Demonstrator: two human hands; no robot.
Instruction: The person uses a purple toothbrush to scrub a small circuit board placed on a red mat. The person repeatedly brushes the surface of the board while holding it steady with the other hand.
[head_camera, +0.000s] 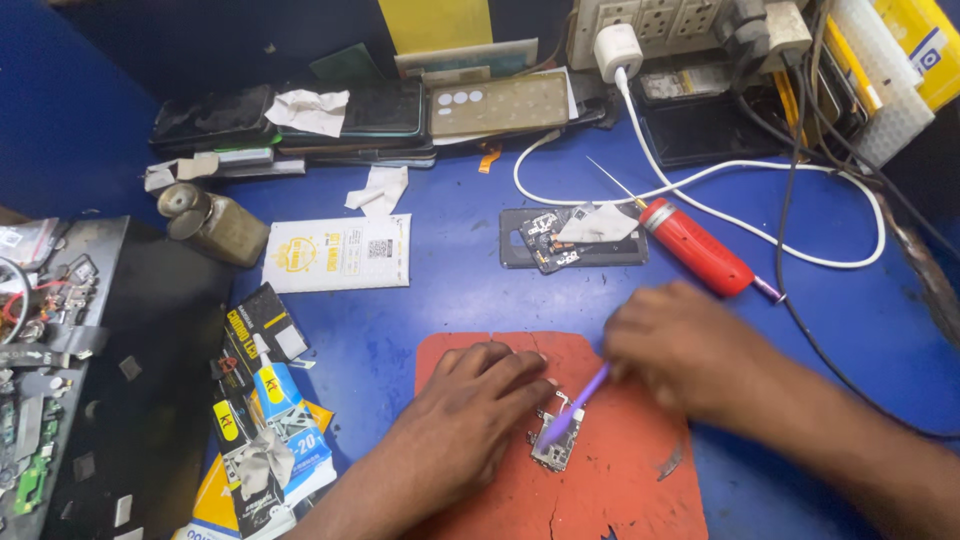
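Item: circuit board (552, 447), small, lying on the red mat (620, 480) at the near edge of the blue desk (450, 300), mid-width.

Left hand (478, 395): resting on the mat just beside the board, fingers (520, 385) reaching to its upper left edge and seeming to be steadying it; its grip is flat and loosely spread, pinching nothing.

Right hand (690, 350): blurred, hovering over the mat's far right corner, its grip pressed together on a purple brush (570, 405) whose tip is meeting the board.

Progress, as judged: the board is already lying out of its housing; brushing is going on; no part is being refitted. How clean the board is cannot be told.

Nearby:
- Phone frame (520, 250), opened, with a white scrap on it, lying beyond the mat toward the desk's middle.
- Red screwdriver (695, 245), lying just right of the frame, untouched.
- White cable (700, 195), looping from a charger (615, 50) at the far edge.
- Phones (300, 120), stacked along the far edge.
- Brass can (215, 225), lying toward the left edge.
- White packet (340, 252), lying just right of the can.
- Packets (265, 420), heaped at the near left corner.
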